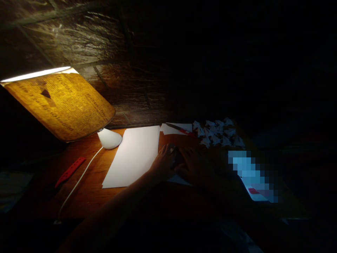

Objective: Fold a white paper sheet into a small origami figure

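Left hand (pixel 163 163): beside right hand (pixel 196 165), over white paper (pixel 180 180); too dark to tell if either grips it.
Bright screen (pixel 250 172): on the desk (pixel 105 198), to the right.
Big paper pile (pixel 134 154): to the left.
Red-handled scissors (pixel 188 133): behind, partly on small sheets (pixel 171 130).
Folded shapes (pixel 216 131): back right.

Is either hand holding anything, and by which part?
Can't tell: the left hand and right hand are in shadow, close together. Paper shows beneath them, but no hold on it can be made out.
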`<action>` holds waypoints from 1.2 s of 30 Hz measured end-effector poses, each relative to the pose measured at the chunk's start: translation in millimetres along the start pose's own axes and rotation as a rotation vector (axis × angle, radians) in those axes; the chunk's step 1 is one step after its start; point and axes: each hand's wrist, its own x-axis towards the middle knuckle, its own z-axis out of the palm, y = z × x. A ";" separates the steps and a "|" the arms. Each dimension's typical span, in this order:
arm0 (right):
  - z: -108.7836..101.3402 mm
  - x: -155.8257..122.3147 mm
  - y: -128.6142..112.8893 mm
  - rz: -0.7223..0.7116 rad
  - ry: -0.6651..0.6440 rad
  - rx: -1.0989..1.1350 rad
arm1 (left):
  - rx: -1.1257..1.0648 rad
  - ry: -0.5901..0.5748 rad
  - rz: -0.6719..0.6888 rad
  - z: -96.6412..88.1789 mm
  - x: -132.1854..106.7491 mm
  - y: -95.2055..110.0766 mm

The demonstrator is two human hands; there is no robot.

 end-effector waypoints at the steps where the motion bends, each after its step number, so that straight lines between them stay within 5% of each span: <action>1: -0.4 0.1 -0.3 -0.002 -0.004 -0.007 | 0.007 0.000 0.001 -0.4 0.4 -0.6; 23: -23.7 -0.5 2.6 0.292 0.085 -0.253 | 0.180 0.026 -0.164 -37.4 3.5 -4.3; 36: -32.9 0.9 2.9 0.412 0.090 -0.317 | 0.219 0.047 -0.199 -43.5 2.2 -10.7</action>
